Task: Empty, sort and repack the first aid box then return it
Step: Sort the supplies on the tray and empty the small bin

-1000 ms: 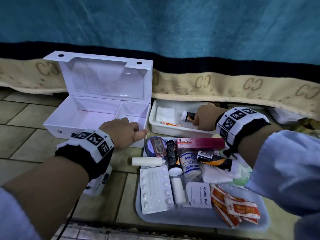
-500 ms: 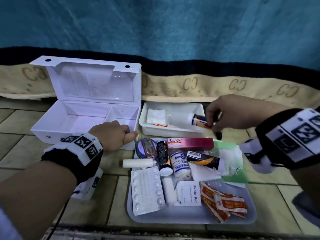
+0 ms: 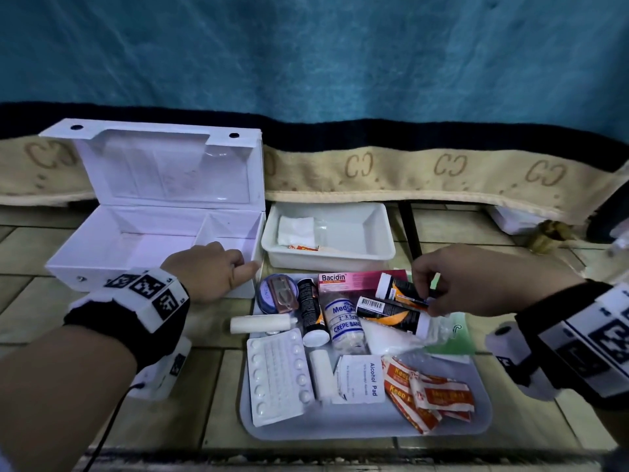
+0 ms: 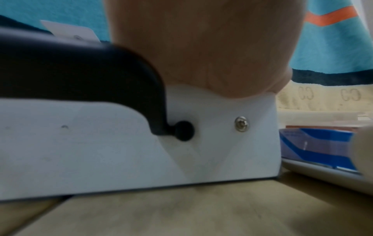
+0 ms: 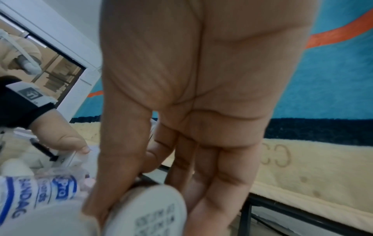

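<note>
The white first aid box [image 3: 119,240] stands open on the tiled floor at the left, both compartments bare. My left hand [image 3: 211,270] grips its front wall near the right corner, the palm [image 4: 212,47] lying over the box front [image 4: 101,151]. My right hand [image 3: 425,298] pinches a black and orange tube with a white cap [image 3: 396,289] just above the grey tray [image 3: 340,427]; the right wrist view shows thumb and fingers around that tube's end [image 5: 149,210]. On the tray lie another tube [image 3: 391,313], a Bacidin carton [image 3: 347,279], a crepe bandage [image 3: 343,323], a blister pack [image 3: 277,376] and plasters [image 3: 429,393].
A small white tub [image 3: 374,226] behind the tray holds a gauze pad and a plaster strip. A beige and blue blanket [image 3: 442,172] hangs along the back, with a dark bed frame leg [image 3: 408,226] under it. Bare floor tiles lie left of the tray.
My right hand has lifted the black and orange tube out of the white tub and carried it toward me, over the tray. The left hand stays on the box.
</note>
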`<state>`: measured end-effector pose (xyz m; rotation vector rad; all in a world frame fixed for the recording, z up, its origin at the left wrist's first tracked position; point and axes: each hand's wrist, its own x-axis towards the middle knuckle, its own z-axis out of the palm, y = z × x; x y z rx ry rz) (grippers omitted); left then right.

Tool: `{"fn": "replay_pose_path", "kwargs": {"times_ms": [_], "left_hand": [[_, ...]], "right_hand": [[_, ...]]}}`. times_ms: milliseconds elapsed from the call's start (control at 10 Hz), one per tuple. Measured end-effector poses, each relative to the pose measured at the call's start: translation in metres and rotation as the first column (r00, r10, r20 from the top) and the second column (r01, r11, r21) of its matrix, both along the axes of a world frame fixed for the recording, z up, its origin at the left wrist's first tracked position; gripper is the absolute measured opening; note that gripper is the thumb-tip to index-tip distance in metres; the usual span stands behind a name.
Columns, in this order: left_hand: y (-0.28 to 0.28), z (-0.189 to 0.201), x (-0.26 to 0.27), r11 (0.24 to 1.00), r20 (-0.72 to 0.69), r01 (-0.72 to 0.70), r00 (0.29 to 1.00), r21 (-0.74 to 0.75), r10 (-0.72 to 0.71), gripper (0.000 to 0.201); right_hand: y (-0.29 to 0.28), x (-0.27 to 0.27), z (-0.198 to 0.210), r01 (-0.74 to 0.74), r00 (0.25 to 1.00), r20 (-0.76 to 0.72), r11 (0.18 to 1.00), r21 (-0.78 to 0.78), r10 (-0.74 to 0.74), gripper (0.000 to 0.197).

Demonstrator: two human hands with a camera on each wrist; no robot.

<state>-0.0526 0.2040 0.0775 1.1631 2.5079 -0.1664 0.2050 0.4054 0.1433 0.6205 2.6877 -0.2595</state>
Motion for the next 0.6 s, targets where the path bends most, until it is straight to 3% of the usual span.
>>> {"fn": "replay_pose_path", "kwargs": {"times_ms": [400, 600], "left_hand": [[0.001, -0.001, -0.002, 1.0, -0.005, 0.007, 1.0, -0.02, -0.007, 0.05], [0.0, -0.002, -0.002, 1.0, -0.011, 0.013, 1.0, -0.018, -0.013, 0.049]], "right_hand": [[-0.007, -0.006, -0.013, 0.036, 0.992, -0.116, 0.986, -0.16, -0.054, 0.034], [-0.01, -0.009, -0.013, 0.045, 0.988, -0.147, 0.995, -0.085, -0.057, 0.026]]}}
